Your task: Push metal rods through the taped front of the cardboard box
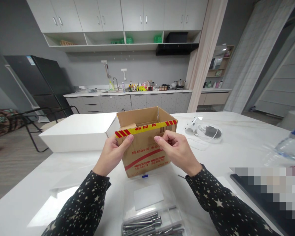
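A small open cardboard box with red print and a red-and-yellow tape strip along its near rim stands on the white table. My left hand grips the box's near left corner, thumb on the front face. My right hand is at the near right side, fingers curled and pinched against the front wall just under the tape. Both sleeves are black with stars.
A clear plastic case of metal bolts lies near me. A white flat box sits left of the carton. A white device with cable lies at right, a water bottle far right. Kitchen counter behind.
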Action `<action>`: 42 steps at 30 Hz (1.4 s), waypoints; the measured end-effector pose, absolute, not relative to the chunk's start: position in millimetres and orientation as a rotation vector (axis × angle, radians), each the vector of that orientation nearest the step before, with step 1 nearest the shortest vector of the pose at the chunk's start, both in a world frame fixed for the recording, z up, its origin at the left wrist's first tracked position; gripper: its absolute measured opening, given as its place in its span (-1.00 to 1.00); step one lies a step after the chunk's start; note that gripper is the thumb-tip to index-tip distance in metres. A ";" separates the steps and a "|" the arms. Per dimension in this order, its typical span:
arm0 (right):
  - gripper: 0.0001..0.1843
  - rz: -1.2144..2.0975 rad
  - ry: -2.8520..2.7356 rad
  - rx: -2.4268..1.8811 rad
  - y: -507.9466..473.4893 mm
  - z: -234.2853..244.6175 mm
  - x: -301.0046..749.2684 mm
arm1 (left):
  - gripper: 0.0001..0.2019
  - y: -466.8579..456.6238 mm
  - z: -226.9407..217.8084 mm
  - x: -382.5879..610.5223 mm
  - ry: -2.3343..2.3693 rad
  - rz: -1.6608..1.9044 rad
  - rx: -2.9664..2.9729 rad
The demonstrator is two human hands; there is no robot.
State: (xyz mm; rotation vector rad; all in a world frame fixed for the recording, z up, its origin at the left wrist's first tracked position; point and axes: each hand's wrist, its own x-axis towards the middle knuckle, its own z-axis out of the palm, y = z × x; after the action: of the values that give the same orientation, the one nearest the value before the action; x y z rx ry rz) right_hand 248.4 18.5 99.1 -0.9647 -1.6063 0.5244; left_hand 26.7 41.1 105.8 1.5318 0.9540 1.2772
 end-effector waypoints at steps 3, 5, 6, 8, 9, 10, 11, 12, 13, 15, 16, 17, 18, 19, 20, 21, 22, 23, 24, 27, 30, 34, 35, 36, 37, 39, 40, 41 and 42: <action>-0.55 0.503 -1.614 -0.915 18.8 96.6 249.1 | -0.43 41.7 106.1 26.7 0.968 1.275 1.526; -0.56 0.483 -1.588 -0.884 19.8 95.2 250.3 | -0.43 42.3 105.6 26.4 0.970 1.276 1.513; -0.58 0.490 -1.564 -0.873 20.4 94.8 250.8 | -0.42 42.6 105.2 26.3 0.966 1.277 1.507; -0.64 0.558 -1.511 -0.859 21.8 94.8 251.4 | -0.42 43.1 104.5 26.2 0.959 1.277 1.500; -0.68 0.614 -1.495 -0.853 22.5 95.2 251.5 | -0.42 43.3 104.1 26.3 0.959 1.279 1.497; -0.72 0.674 -1.490 -0.844 23.2 95.9 251.5 | -0.41 43.4 103.9 26.4 0.961 1.278 1.496; -0.75 0.730 -1.494 -0.831 23.7 96.8 251.5 | -0.41 43.4 103.8 26.6 0.964 1.280 1.494; -0.77 0.779 -1.504 -0.816 24.1 97.8 251.5 | -0.40 43.4 103.8 26.7 0.966 1.283 1.491; -0.78 0.821 -1.509 -0.802 24.2 99.0 251.6 | -0.40 43.3 103.9 26.9 0.964 1.285 1.488; -0.76 0.907 -1.500 -0.778 23.6 101.9 252.4 | -0.40 43.1 104.4 27.5 0.959 1.288 1.480; -0.75 0.955 -1.490 -0.767 22.8 103.7 253.3 | -0.40 42.9 104.9 27.8 0.958 1.288 1.478; -0.75 1.002 -1.484 -0.753 21.7 105.6 254.5 | -0.40 42.7 105.3 28.1 0.958 1.288 1.478; -0.75 1.045 -1.485 -0.733 20.5 107.7 255.9 | -0.40 42.5 105.8 28.4 0.958 1.288 1.480; -0.75 1.079 -1.492 -0.705 19.3 109.7 257.6 | -0.40 42.3 106.2 28.7 0.958 1.290 1.483; -0.75 1.101 -1.504 -0.675 18.1 111.5 259.2 | -0.41 42.1 106.5 28.7 0.958 1.291 1.486; -0.76 1.113 -1.516 -0.649 17.2 113.0 260.8 | -0.41 42.1 106.7 28.5 0.958 1.292 1.490; -0.76 1.117 -1.527 -0.632 16.7 114.0 262.3 | -0.42 42.3 106.7 28.0 0.959 1.290 1.493; -0.77 1.118 -1.538 -0.623 16.6 114.3 263.5 | -0.43 42.8 106.5 27.0 0.962 1.288 1.496; -0.77 1.116 -1.549 -0.622 17.1 114.0 264.5 | -0.44 43.5 106.2 25.7 0.964 1.284 1.501; -0.77 1.104 -1.573 -0.650 21.3 110.2 266.8 | -0.53 47.9 105.2 20.1 0.941 1.267 1.520; -0.76 1.073 -1.578 -0.694 26.5 105.8 269.3 | -0.64 54.1 107.6 15.8 0.891 1.271 1.540; -0.77 1.055 -1.569 -0.710 29.1 103.4 272.9 | -0.70 59.6 121.7 17.6 0.892 1.229 1.619; -0.77 1.051 -1.566 -0.710 29.3 103.0 273.6 | -0.67 60.2 126.6 19.0 0.888 1.181 1.652; -0.77 1.044 -1.564 -0.710 29.4 102.6 274.1 | -0.61 60.5 131.5 20.5 0.880 1.111 1.691; -0.77 1.037 -1.562 -0.709 29.7 102.1 274.6 | -0.54 60.6 136.0 21.9 0.873 1.069 1.728; -0.77 1.023 -1.561 -0.702 30.7 100.9 275.4 | -0.45 60.4 142.4 24.0 0.872 0.976 1.790; -0.77 1.020 -1.560 -0.693 31.4 100.2 275.8 | -0.45 60.1 144.0 24.4 0.864 0.932 1.799; -0.77 1.022 -1.558 -0.682 32.2 99.6 276.4 | -0.47 59.9 144.4 24.5 0.853 0.895 1.796; -0.77 1.025 -1.553 -0.672 33.0 99.1 277.2 | -0.49 59.8 143.7 24.2 0.843 0.874 1.783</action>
State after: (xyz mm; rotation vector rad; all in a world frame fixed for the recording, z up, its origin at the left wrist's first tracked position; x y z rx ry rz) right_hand 277.2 33.0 99.1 -0.6720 -1.5528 1.0252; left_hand 24.2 59.8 143.7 1.7827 0.8426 0.8740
